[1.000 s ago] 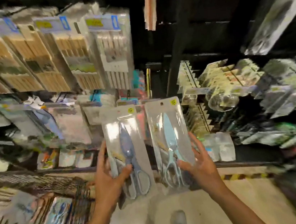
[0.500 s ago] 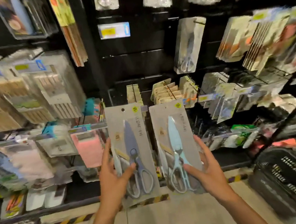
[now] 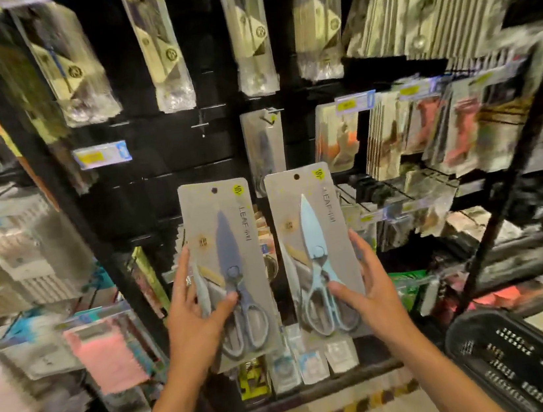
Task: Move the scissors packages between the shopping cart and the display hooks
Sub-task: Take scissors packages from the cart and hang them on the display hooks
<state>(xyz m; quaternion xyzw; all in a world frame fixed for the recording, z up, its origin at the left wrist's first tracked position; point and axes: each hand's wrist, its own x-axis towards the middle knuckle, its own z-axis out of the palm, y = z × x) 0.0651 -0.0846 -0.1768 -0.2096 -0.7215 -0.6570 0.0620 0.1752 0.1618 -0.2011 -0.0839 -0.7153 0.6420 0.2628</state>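
Left hand (image 3: pixel 194 323) pinches grey card package of dark blue scissors (image 3: pixel 228 267) at lower edge, thumb across front. Right hand (image 3: pixel 373 296) likewise grips pale blue scissors package (image 3: pixel 314 252). Both upright below hanging scissors pack on hook (image 3: pixel 264 148). Likely light, stiff, blister slippery; hold low, keeping punched hole free.

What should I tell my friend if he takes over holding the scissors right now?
Left hand grips the dark blue scissors package. Right hand grips the light blue scissors package. Both are held upright before the display. One scissors package already hangs on a hook. Left to do: hang both held ones. A black basket sits at lower right.
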